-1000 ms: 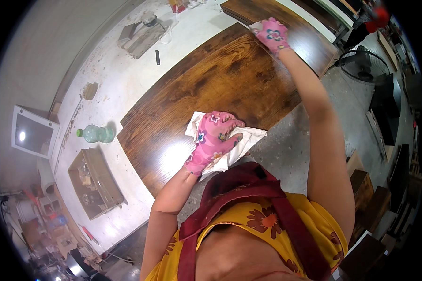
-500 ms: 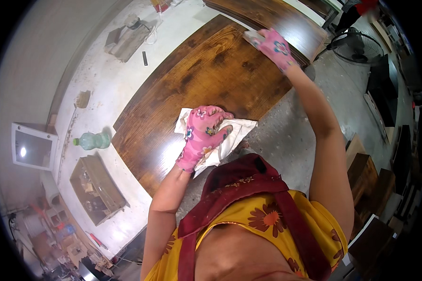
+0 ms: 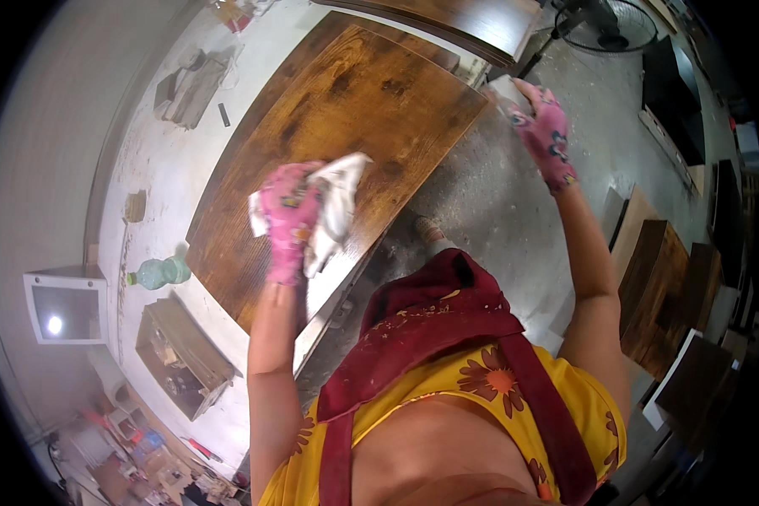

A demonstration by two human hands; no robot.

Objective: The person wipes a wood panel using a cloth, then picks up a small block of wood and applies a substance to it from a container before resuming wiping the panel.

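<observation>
A brown wood-grain board (image 3: 371,110) lies on the white worktable, with another like it showing under its far edge. My left hand (image 3: 292,215), in a pink flowered glove and slightly blurred, is closed on a white cloth (image 3: 339,202) over the board's near half. Past the board's right corner, above the floor, my right hand (image 3: 546,135) in a matching glove grips a pale grey-white piece (image 3: 508,91). Whether that piece is a pad or a folded cloth is too blurred to tell.
A green plastic bottle (image 3: 158,272) and an open wooden box (image 3: 181,358) with small items stand left of the board. More boards are stacked (image 3: 455,18) at the far end. A standing fan (image 3: 605,25) and leaning panels (image 3: 649,295) are on the right.
My left hand and its cloth have moved left, farther over the board. My right hand has come off the board's far corner, outward over the floor. The whole view has shifted.
</observation>
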